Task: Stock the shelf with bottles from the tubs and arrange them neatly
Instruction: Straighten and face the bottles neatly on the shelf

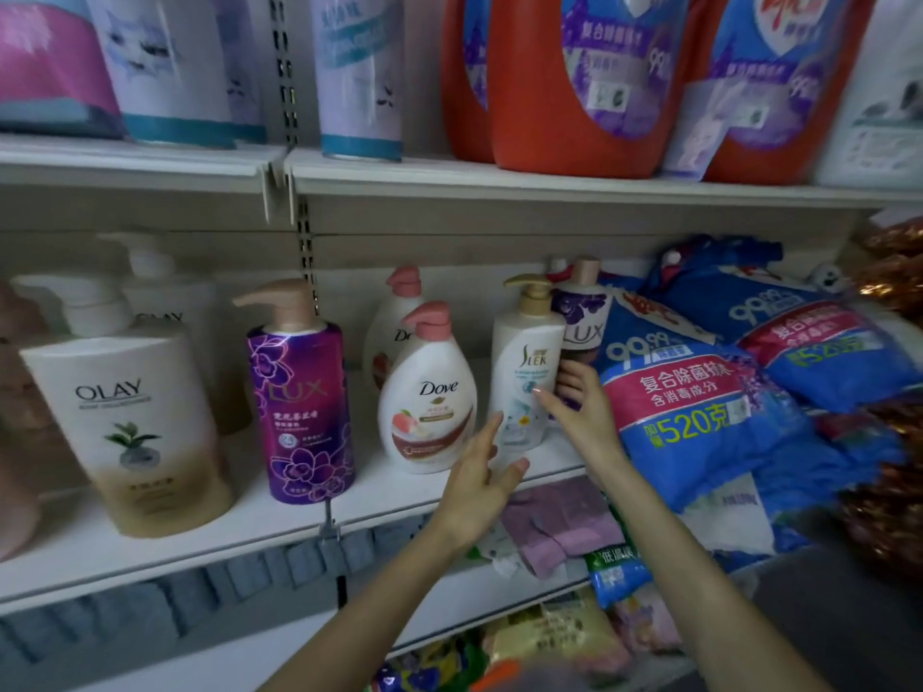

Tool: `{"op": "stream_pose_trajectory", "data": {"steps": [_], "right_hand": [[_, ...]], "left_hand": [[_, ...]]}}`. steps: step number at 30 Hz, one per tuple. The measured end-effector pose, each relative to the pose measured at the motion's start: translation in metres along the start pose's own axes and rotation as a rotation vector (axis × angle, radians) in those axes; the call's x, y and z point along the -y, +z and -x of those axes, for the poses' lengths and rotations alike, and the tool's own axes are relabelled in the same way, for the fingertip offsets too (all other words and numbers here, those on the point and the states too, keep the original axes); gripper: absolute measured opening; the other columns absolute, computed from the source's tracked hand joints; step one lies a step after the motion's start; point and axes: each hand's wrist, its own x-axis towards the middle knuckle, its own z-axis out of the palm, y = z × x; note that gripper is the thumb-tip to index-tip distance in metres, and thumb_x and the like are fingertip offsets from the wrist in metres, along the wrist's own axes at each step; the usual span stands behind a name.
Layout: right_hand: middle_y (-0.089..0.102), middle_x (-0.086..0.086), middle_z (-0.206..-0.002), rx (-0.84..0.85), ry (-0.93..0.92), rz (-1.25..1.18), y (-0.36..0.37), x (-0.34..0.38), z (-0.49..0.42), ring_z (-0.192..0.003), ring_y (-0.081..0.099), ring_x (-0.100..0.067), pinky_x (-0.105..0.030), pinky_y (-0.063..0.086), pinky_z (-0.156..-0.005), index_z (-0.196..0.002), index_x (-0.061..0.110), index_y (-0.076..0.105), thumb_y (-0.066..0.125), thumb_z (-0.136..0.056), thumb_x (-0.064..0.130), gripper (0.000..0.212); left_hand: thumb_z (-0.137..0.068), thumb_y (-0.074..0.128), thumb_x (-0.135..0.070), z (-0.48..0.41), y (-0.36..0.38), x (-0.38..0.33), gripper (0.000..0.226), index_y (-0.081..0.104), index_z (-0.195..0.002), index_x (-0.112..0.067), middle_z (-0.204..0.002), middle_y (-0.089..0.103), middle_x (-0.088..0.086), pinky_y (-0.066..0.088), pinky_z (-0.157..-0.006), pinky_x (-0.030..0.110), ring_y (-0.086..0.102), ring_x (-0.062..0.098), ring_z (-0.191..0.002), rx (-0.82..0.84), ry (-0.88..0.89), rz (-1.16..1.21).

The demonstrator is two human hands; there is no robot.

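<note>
Hands close in on the Slek bottle (527, 372) from both sides, apart from each other. The right hand (579, 407) pinches it, thumb on the front label and fingers curled round the far edge. The left hand (479, 476) is spread with straight fingers, its thumb near the bottle's base and its fingertips just short of the Dove bottle (427, 397). This looks like a steadying hold: one hand turns or slides the bottle while the other guards the foot against tipping.

The Slek bottle stands just right of the Dove bottle on the same shelf (200, 546), near the front edge. Its long axis is upright, the label faces outward and the gold pump spout points left, toward the Dove bottle. The neighbours' spouts point left too, so it probably only needs squaring into the row.

Left of the Dove bottle stand a purple Lux bottle (302, 412) and, farther left, an Olay bottle (130, 432). Well right of the Dove bottle, blue bags (699, 407) slump toward the Slek bottle, which leaves little room on that side.
</note>
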Motion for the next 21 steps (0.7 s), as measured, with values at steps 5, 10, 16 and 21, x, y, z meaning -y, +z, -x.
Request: {"op": "stream_pose_trajectory", "data": {"steps": [5,10,16,21], "right_hand": [[0.058,-0.008,-0.112,-0.021,0.080,-0.041,0.007,-0.025,0.006,-0.093,0.058,-0.008,-0.008,0.049,-0.071,-0.124,0.003,0.049,0.071,-0.080,0.003,0.049],[0.058,0.002,-0.103,-0.026,0.060,-0.040,0.009,-0.029,0.004,-0.089,0.056,0.001,-0.006,0.047,-0.067,-0.117,0.009,0.050,0.072,-0.079,0.005,0.044],[0.057,-0.001,-0.104,-0.010,0.053,-0.012,0.017,-0.028,-0.002,-0.090,0.058,-0.009,-0.006,0.047,-0.069,-0.113,0.017,0.048,0.074,-0.079,0.009,0.043],[0.055,-0.004,-0.106,-0.041,0.047,-0.005,0.025,-0.028,0.000,-0.087,0.054,-0.001,-0.003,0.044,-0.066,-0.121,0.008,0.049,0.072,-0.080,0.006,0.047]], "left_hand": [[-0.086,0.061,-0.028,-0.016,0.006,0.011,0.073,0.019,-0.144,-0.039,-0.153,0.029,-0.003,0.033,-0.114,0.037,0.033,0.010,-0.136,0.004,0.001,-0.037],[-0.090,0.062,-0.013,-0.021,0.007,0.019,0.073,0.019,-0.141,-0.042,-0.153,0.028,-0.002,0.033,-0.114,0.037,0.032,0.011,-0.138,-0.008,0.025,-0.070],[-0.088,0.063,-0.010,-0.022,0.009,0.023,0.078,0.019,-0.146,-0.037,-0.155,0.022,-0.004,0.030,-0.116,0.039,0.026,0.015,-0.142,-0.028,0.027,-0.093],[-0.087,0.064,-0.011,-0.023,0.009,0.024,0.080,0.018,-0.150,-0.030,-0.157,0.020,-0.002,0.028,-0.116,0.041,0.022,0.015,-0.144,-0.026,0.006,-0.100]]}}
